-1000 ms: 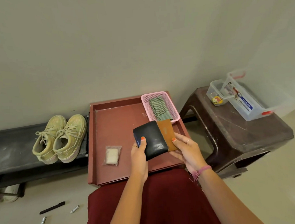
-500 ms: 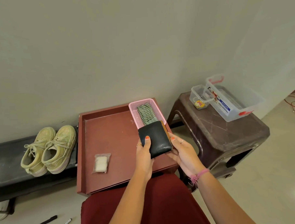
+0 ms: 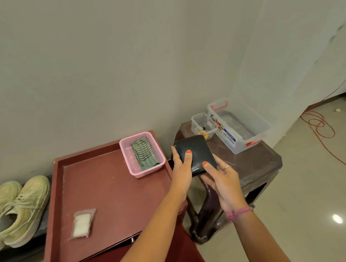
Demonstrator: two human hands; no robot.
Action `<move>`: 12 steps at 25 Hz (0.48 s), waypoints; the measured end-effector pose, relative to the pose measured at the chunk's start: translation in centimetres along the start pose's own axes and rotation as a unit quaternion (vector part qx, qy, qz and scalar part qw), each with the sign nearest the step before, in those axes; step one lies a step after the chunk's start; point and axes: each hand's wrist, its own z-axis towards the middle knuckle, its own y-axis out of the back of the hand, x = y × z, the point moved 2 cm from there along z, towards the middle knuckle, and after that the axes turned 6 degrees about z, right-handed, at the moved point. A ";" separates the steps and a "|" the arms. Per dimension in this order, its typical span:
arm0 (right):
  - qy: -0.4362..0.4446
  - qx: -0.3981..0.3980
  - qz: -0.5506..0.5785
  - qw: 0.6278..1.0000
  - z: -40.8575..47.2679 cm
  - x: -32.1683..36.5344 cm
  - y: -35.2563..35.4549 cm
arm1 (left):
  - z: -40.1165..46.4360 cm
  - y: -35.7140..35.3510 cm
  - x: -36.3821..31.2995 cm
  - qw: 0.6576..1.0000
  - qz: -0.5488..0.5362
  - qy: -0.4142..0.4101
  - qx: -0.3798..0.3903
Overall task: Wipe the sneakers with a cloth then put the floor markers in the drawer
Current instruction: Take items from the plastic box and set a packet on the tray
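Both hands, left [image 3: 181, 166] and right [image 3: 220, 180], gripping black leather wallet [image 3: 195, 152] over brown plastic stool [image 3: 254, 163]. Pale green sneakers [image 3: 19, 207] sitting unwiped on bench; striped green cloth [image 3: 144, 154] lying in pink basket [image 3: 130, 162]. Risk: hands occupied, wiping getting delayed.

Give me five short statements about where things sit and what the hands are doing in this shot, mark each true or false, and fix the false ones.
1. Both hands hold the black wallet. True: the left hand and the right hand grip it.
2. The striped cloth lies on the sneakers. False: it lies in the pink basket.
3. The pink basket stands on the red tray. True.
4. The small plastic packet is inside the clear bin. False: it lies on the red tray.
5. The sneakers sit on the brown stool. False: they sit left of the tray, on a dark bench.
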 end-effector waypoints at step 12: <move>0.005 -0.107 0.026 0.994 13.2 13.6 9.3 | 7.1 -11.5 -3.0 0.953 0.264 -0.122 0.080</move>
